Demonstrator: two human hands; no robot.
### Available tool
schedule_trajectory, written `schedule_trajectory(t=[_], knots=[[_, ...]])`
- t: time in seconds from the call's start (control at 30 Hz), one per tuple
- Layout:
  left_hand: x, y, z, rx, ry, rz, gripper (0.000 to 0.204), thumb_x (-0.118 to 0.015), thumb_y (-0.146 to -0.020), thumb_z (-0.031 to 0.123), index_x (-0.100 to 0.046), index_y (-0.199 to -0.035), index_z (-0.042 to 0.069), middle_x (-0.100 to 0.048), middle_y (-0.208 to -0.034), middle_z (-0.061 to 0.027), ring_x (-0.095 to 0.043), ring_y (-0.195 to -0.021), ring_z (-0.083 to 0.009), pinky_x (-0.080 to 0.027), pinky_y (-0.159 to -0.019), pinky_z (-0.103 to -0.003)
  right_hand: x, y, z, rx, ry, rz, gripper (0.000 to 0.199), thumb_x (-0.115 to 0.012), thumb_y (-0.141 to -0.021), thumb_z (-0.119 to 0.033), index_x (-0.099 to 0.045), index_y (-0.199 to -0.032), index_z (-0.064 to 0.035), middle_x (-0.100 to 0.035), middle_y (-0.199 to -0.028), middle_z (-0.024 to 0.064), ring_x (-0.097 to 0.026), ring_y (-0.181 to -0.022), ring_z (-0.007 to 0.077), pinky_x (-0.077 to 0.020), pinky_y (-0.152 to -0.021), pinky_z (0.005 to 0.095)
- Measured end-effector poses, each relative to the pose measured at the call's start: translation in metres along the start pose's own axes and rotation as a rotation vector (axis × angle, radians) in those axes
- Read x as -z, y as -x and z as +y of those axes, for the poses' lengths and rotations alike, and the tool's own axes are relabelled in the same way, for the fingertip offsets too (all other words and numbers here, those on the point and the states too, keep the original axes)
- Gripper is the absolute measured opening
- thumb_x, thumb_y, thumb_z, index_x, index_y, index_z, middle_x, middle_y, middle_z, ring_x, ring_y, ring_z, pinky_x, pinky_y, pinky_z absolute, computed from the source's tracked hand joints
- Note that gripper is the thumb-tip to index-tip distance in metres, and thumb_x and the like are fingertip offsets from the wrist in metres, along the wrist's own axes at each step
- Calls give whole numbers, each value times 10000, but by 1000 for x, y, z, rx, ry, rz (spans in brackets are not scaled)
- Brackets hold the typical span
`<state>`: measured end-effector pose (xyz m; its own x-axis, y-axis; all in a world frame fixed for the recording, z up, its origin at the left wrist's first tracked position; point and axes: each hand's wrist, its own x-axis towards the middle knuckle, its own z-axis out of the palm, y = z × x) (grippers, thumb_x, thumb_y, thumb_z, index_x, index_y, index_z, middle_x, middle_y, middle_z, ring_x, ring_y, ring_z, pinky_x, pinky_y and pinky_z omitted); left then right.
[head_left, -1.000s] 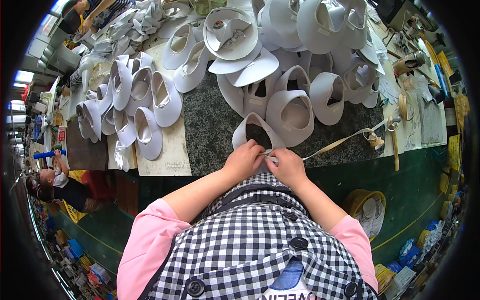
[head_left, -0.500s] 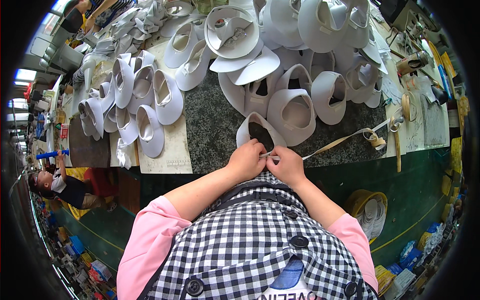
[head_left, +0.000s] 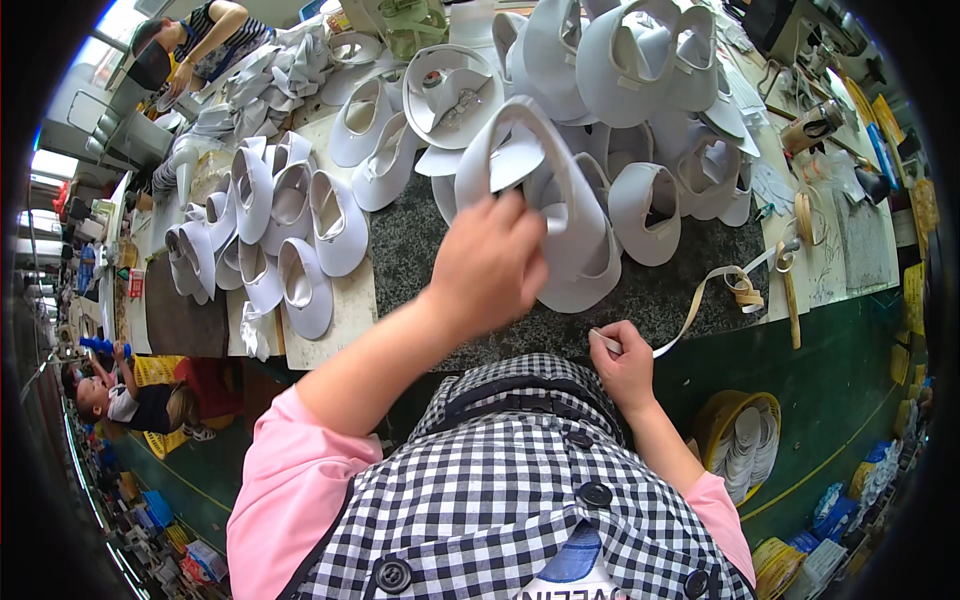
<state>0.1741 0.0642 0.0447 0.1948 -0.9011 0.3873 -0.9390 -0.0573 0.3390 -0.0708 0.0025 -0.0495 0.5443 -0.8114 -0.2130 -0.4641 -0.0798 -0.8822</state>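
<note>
My left hand (head_left: 492,255), slightly blurred by motion, is closed on the edge of a white shoe upper (head_left: 543,130). It holds this piece tilted above the dark speckled mat (head_left: 410,270), partly over another white upper (head_left: 575,292). Its fingertips are partly hidden. My right hand (head_left: 625,365) is closed at the table's front edge, pinching the end of a narrow pale tape (head_left: 686,325). The tape runs right to a loose coil (head_left: 745,290). Several more white uppers (head_left: 645,215) lie heaped behind the mat.
More uppers (head_left: 337,225) stand at left. A hammer (head_left: 790,290) lies at the table's right edge. A yellow basket (head_left: 715,430) of white pieces stands on the floor at right. At far left is a child (head_left: 145,400); another person (head_left: 205,45) bends over the back left.
My left hand has lifted forward with the upper, away from my right hand. My right hand has moved slightly right and nearer to me, keeping the tape end.
</note>
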Motion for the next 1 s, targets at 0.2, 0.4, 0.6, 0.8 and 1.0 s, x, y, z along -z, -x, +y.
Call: schedule_trajectory(t=[0.2, 0.4, 0.6, 0.8, 1.0], knots=[[-24, -22, -1, -14, 2, 92, 426, -678, -756, 136, -561, -1157, 54, -516, -1175, -147, -569, -978, -305, -469, -867, -400, -1, -7, -17, 362, 20, 53, 112, -722, -832, -91, -628, -840, -31, -550, -938, 71, -575, -778, 172, -478, -663, 292], [-31, 31, 37, 139, 784, -362, 343, -741, -850, 226, -593, -1122, 77, -528, -1139, -78, -561, -889, -137, -483, -717, -263, 7, -7, -34, 161, -623, -172, 61, -670, -889, -32, -644, -945, -35, -493, -1100, 47, -539, -916, 104, -460, -794, 241], [-33, 49, 33, 293, 1054, -422, 199, -698, -881, 120, -591, -1037, 58, -538, -1032, -39, -547, -833, -115, -473, -720, -261, 7, -3, -47, -18, -816, -272, 49, -657, -896, -47, -644, -940, -32, -503, -1172, 68, -561, -929, 118, -468, -853, 252], [-33, 77, 18, 206, 945, -475, 128, -690, -857, 109, -631, -949, 43, -585, -935, -72, -584, -888, -216, -472, -796, -328, 4, -5, -58, -150, -1194, -496, 58, -582, -867, -85, -541, -878, -44, -599, -1030, 151, -434, -561, 69, -405, -569, 201], [-26, 90, -48, 427, 733, -291, 120, -734, -829, 125, -676, -901, 47, -627, -924, -66, -614, -866, -174, -495, -757, -300, 18, -7, -44, -203, -1345, -483, 87, -564, -887, -115, -489, -876, -72, -534, -808, 76, -410, -559, 87, -387, -551, 223]])
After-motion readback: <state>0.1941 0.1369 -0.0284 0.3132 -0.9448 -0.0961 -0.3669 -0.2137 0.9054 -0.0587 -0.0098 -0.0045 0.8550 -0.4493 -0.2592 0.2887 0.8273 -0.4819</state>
